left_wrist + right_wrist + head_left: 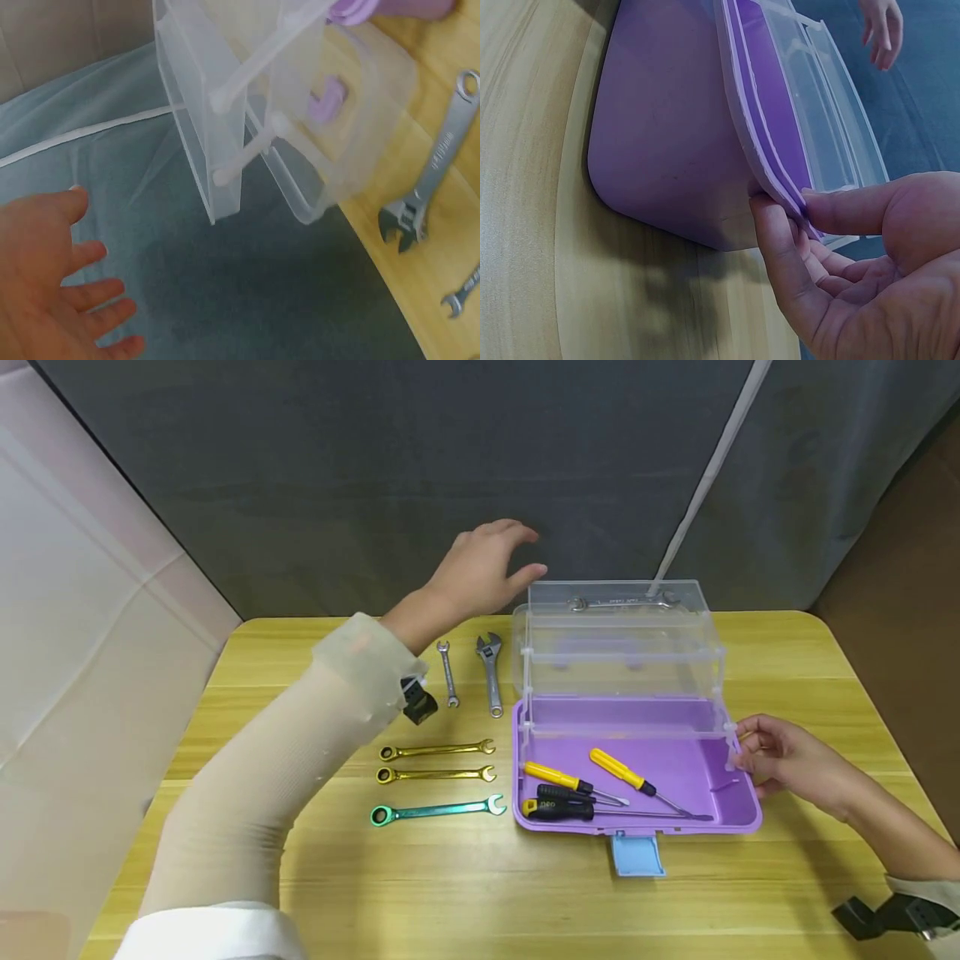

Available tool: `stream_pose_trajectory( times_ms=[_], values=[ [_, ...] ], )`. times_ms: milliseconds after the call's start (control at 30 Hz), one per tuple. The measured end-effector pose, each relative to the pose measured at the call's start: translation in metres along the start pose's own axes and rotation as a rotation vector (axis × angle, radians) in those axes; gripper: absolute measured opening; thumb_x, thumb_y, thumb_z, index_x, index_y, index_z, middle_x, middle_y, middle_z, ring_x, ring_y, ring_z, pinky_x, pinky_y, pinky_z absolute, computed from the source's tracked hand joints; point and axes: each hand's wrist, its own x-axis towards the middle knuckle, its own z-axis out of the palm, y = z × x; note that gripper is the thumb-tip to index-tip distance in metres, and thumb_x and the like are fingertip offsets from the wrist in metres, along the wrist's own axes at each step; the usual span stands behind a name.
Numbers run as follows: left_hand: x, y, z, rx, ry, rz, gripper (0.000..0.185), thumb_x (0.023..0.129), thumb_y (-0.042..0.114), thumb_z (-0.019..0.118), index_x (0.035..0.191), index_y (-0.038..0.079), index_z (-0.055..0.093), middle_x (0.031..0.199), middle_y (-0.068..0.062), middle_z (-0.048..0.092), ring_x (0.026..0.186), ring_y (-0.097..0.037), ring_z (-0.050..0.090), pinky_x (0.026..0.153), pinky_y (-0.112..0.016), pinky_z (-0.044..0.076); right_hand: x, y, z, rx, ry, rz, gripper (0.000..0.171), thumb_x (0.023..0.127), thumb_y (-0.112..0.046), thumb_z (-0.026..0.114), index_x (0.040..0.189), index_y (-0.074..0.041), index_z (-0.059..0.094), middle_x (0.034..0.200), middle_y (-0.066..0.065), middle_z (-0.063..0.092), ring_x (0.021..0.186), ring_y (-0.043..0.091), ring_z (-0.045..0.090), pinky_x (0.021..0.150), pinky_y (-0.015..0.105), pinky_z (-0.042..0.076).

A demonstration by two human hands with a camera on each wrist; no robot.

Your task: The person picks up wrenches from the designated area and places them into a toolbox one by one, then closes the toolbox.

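An open purple toolbox (675, 760) stands on the wooden table (810, 668), its clear fold-out trays (622, 643) raised behind it. My right hand (746, 753) pinches the box's right rim, thumb on top and fingers beneath; the right wrist view shows this grip (801, 208) on the purple rim (757, 112). My left hand (525, 556) hovers open in the air just left of the top tray, touching nothing; its spread fingers (97, 289) show beside the clear trays (225, 97). A silver wrench (622, 602) lies in the top tray. Three screwdrivers (570, 793) lie in the purple bottom.
Left of the box lie a small silver wrench (447, 672), an adjustable wrench (491, 672), two gold ratchet wrenches (435, 762) and a green one (437, 811). A blue latch (637, 854) sticks out at the box's front. A grey curtain (375, 468) hangs behind the table.
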Motion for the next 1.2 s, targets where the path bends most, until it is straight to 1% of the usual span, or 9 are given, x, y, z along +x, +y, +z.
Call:
stream_pose_trajectory(
  times_ms=[100, 200, 433, 600, 800, 933, 1200],
  values=[
    [-0.009, -0.007, -0.004, 0.04, -0.018, -0.014, 0.061, 0.104, 0.047, 0.054, 0.152, 0.01, 0.047, 0.159, -0.012, 0.041, 0.148, -0.028, 0.034, 0.119, -0.053, 0.025, 0.0, 0.0, 0.0, 0.001, 0.0, 0.001, 0.035, 0.103, -0.002, 0.056, 0.129, 0.014, 0.039, 0.097, 0.01, 0.059, 0.08, 0.016, 0.064, 0.067, 0.037, 0.06],
    [-0.02, -0.016, -0.007, 0.057, -0.039, -0.039, 0.065, 0.104, 0.049, 0.054, 0.154, 0.009, 0.044, 0.161, -0.013, 0.036, 0.15, -0.03, 0.031, 0.12, -0.056, 0.022, 0.0, 0.0, -0.001, 0.004, -0.001, 0.001, 0.035, 0.103, -0.002, 0.056, 0.129, 0.014, 0.039, 0.097, 0.01, 0.06, 0.08, 0.016, 0.065, 0.067, 0.037, 0.06],
    [-0.047, -0.038, -0.011, 0.06, -0.056, -0.091, 0.069, 0.104, 0.05, 0.053, 0.156, 0.007, 0.039, 0.163, -0.016, 0.031, 0.151, -0.032, 0.026, 0.12, -0.06, 0.017, 0.0, 0.001, -0.001, 0.007, -0.002, 0.001, 0.035, 0.103, -0.003, 0.056, 0.129, 0.014, 0.039, 0.097, 0.009, 0.059, 0.081, 0.016, 0.065, 0.067, 0.037, 0.06],
    [-0.061, -0.05, -0.012, 0.065, -0.069, -0.114, 0.07, 0.104, 0.05, 0.054, 0.156, 0.006, 0.038, 0.163, -0.018, 0.03, 0.151, -0.035, 0.026, 0.12, -0.062, 0.016, 0.0, 0.001, -0.002, 0.002, 0.0, 0.003, 0.035, 0.103, -0.003, 0.055, 0.129, 0.013, 0.038, 0.097, 0.01, 0.059, 0.08, 0.017, 0.065, 0.067, 0.037, 0.06],
    [-0.074, -0.061, -0.006, 0.056, -0.087, -0.139, 0.071, 0.104, 0.049, 0.054, 0.156, 0.004, 0.037, 0.163, -0.02, 0.029, 0.15, -0.038, 0.026, 0.119, -0.063, 0.017, -0.001, 0.002, -0.003, 0.001, 0.003, 0.003, 0.035, 0.103, -0.003, 0.055, 0.129, 0.014, 0.039, 0.097, 0.01, 0.059, 0.081, 0.017, 0.065, 0.067, 0.037, 0.06],
    [-0.083, -0.07, -0.001, 0.056, -0.087, -0.158, 0.07, 0.104, 0.047, 0.055, 0.155, 0.003, 0.038, 0.162, -0.021, 0.03, 0.149, -0.04, 0.027, 0.118, -0.064, 0.017, -0.001, 0.002, -0.002, 0.002, 0.006, 0.0, 0.035, 0.103, -0.003, 0.055, 0.129, 0.014, 0.039, 0.097, 0.01, 0.059, 0.081, 0.016, 0.065, 0.067, 0.037, 0.06],
    [-0.104, -0.088, 0.009, 0.011, -0.1, -0.2, 0.07, 0.104, 0.047, 0.054, 0.154, 0.001, 0.038, 0.162, -0.024, 0.029, 0.148, -0.043, 0.027, 0.117, -0.067, 0.017, 0.0, 0.0, 0.0, 0.004, 0.003, 0.001, 0.035, 0.104, -0.003, 0.056, 0.129, 0.014, 0.039, 0.098, 0.011, 0.059, 0.081, 0.017, 0.065, 0.067, 0.037, 0.06]
  ],
)
